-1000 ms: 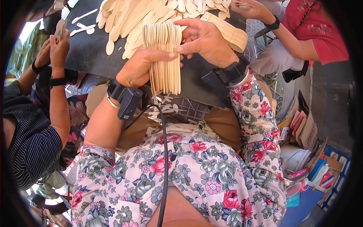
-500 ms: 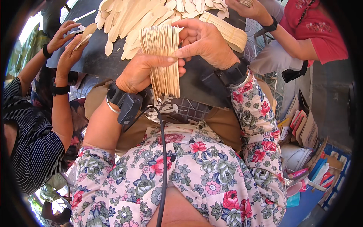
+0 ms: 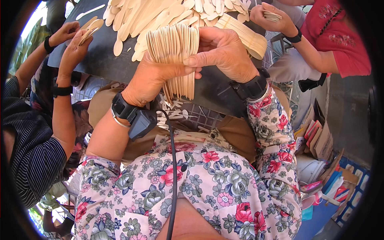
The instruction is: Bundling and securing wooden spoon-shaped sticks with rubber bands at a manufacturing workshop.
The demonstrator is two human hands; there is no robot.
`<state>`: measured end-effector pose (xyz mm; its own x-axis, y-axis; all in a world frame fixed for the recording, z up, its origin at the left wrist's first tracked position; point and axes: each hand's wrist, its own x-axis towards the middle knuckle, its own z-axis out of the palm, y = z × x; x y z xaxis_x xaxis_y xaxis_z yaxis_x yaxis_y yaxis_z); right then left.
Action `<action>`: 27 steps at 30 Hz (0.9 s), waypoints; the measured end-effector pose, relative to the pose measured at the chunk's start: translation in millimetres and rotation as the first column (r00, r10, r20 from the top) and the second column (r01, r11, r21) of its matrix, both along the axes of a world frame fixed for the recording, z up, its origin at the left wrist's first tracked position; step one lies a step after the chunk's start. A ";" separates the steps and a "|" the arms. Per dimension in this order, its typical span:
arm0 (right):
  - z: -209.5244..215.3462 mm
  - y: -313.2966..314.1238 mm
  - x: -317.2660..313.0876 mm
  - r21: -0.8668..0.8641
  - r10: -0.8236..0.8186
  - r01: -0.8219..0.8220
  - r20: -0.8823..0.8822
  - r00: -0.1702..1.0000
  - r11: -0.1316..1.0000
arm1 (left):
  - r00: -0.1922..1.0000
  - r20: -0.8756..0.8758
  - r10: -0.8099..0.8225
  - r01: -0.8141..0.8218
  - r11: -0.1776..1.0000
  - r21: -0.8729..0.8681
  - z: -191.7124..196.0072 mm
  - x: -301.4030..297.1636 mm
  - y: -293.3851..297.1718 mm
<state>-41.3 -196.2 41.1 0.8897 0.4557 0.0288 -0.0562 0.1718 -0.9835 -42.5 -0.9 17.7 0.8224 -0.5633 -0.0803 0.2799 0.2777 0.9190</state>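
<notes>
Where the left hand (image 3: 150, 78) and right hand (image 3: 224, 56) meet above the dark worktop (image 3: 100, 64), both close around one bundle of wooden spoons (image 3: 176, 52): pale, thin, flat pieces stacked on edge, rounded ends fanned upward, narrow handles hanging below the fingers. Loose spoons (image 3: 140, 16) lie heaped farther back. At lower right, flat cardboard packages (image 3: 320, 136) stand upright beside blue ones (image 3: 334, 184).

Dark tabletop (image 3: 108, 62), heap of pale wooden spoons (image 3: 160, 12) lying on it, banded spoon bundle (image 3: 244, 34)
</notes>
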 end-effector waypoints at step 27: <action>-50.6 -22.1 48.9 -0.456 -0.205 0.636 0.690 0.695 0.622 | 0.950 -0.190 0.246 -0.267 0.959 -0.091 -4.1 36.5 45.1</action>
<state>7.6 -218.3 -9.5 0.8983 0.1230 0.4218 0.4002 -0.6251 -0.6701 -6.1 44.1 13.6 0.9191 -0.3489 -0.1830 0.3385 0.4617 0.8199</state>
